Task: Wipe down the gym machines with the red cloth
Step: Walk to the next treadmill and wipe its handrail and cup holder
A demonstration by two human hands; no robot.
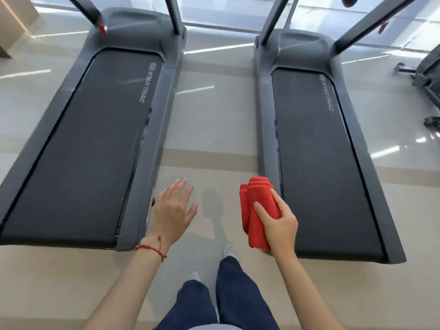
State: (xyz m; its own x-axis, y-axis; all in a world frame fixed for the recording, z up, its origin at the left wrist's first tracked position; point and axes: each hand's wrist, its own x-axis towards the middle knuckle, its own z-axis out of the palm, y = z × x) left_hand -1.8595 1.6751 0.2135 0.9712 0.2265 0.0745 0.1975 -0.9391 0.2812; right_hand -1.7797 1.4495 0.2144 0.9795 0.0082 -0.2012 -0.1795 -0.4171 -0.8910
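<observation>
Two grey treadmills with black belts stand side by side: the left treadmill and the right treadmill. My right hand grips a folded red cloth in the air beside the near left rail of the right treadmill. My left hand is open with fingers spread, palm down, hovering next to the near right rail of the left treadmill. It wears a red string bracelet on the wrist. I stand in the aisle between the two machines; my legs in dark blue trousers show below.
A pale tiled floor aisle runs between the treadmills toward windows at the back. Part of another machine stands at the far right. A wooden panel sits at the upper left. Upright treadmill posts rise at the top.
</observation>
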